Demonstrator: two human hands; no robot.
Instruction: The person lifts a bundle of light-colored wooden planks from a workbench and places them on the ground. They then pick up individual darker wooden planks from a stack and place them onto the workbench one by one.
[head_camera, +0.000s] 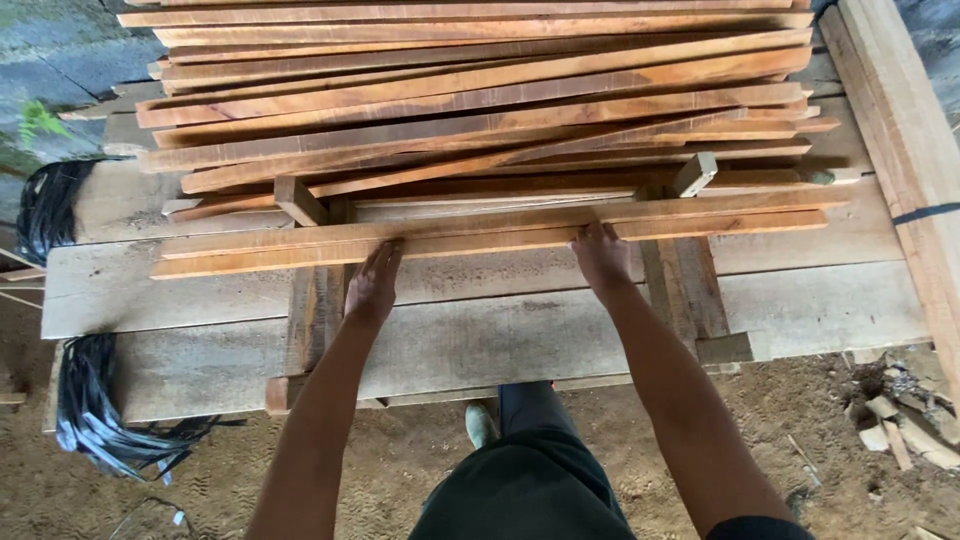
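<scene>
— Where's the work? 
— On the nearest long strip (480, 238), lying crosswise before the stack of strips (480, 100). Left hand (373, 285) and right hand (602, 258) press flat on it, fingers spread, apparently not gripping.

— What's in the way? 
— Short blocks (298, 200) behind it; black strapping (100, 420) off the worktop (820, 310) edge.

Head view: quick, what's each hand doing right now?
Left hand: open, fingers flat against the nearest wooden slat, not gripping.
Right hand: open, fingers resting on the same slat.
</scene>
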